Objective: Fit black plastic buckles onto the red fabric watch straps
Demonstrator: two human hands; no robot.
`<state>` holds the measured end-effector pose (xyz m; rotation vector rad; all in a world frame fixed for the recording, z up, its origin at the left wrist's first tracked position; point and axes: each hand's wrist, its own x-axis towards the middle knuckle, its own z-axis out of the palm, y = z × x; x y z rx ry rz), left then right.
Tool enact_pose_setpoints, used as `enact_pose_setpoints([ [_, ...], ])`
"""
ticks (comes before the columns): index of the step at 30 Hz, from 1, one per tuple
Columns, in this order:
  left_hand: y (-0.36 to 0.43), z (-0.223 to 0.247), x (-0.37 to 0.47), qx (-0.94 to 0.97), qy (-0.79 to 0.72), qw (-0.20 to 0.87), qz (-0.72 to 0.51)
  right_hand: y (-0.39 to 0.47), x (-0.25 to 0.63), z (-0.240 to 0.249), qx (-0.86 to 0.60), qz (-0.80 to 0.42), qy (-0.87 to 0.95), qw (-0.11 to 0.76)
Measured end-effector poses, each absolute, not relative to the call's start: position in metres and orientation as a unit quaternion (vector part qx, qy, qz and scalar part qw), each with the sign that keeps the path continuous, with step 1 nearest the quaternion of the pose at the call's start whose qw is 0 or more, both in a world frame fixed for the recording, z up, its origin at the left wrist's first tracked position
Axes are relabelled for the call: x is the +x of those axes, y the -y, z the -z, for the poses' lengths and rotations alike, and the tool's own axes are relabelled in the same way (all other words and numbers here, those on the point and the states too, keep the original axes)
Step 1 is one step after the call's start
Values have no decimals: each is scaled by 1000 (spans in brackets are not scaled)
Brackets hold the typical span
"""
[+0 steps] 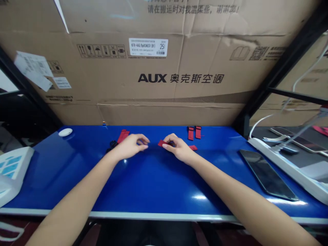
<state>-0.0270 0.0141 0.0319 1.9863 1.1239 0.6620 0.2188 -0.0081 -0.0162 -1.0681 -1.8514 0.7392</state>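
Above the middle of the blue table, my right hand [176, 146] pinches a red fabric strap [161, 142] between thumb and fingers. Its far part is hidden behind the fingers. My left hand [132, 146] hovers to the left with fingers apart and nothing in them. Just behind that hand lie red fabric strips [124, 136] and a pile of small black pieces [112, 145], partly covered by the wrist. Another red strip [193, 147] pokes out beside my right wrist. Farther back are two red straps with black buckles, one on the left [191, 133] and one on the right [198, 132].
A big cardboard box [159, 92] walls off the table's back edge. On the right lie a dark phone [266, 174] and a white power strip [287, 167] with cables. A white device [17, 171] and a white oval object [65, 132] are at left on the blue table [143, 191].
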Motion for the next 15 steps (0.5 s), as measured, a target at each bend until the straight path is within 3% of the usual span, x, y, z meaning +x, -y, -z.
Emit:
enact_pose_setpoints([
  [2,-21,-49,-59,801,-511,222,-218,4,223,16,-443,-294,718,449],
  [4,-26,-61,-91,785,-575,156,-173,2,226,16,-456,-306,698,460],
  [8,-31,-60,-127,750,-627,202,-57,2,225,16,-468,-326,683,457],
  [15,-27,-49,-118,712,-657,245,29,5,223,18,-462,-356,674,453],
])
